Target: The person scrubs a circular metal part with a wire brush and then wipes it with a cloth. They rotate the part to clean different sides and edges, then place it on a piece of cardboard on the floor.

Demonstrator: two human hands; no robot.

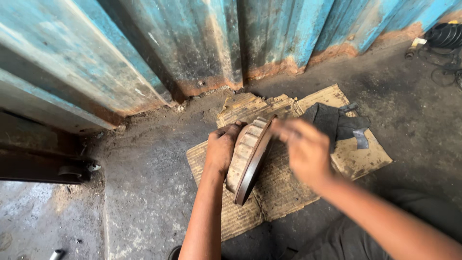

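Note:
A round vented metal disc (249, 156), rusty and tan, stands on its edge on a sheet of torn cardboard (288, 185). My left hand (222, 147) grips the disc's upper left rim and holds it upright. My right hand (303, 147) is blurred at the disc's top right edge, fingers together and touching or just off the rim; whether it holds anything I cannot tell.
A dark cloth (337, 123) lies on the cardboard behind my right hand. Corrugated blue metal doors (192, 43), rusted at the bottom, stand close behind. Black coiled parts and cable (445, 38) lie far right. Dirty concrete floor (144, 183) surrounds the cardboard.

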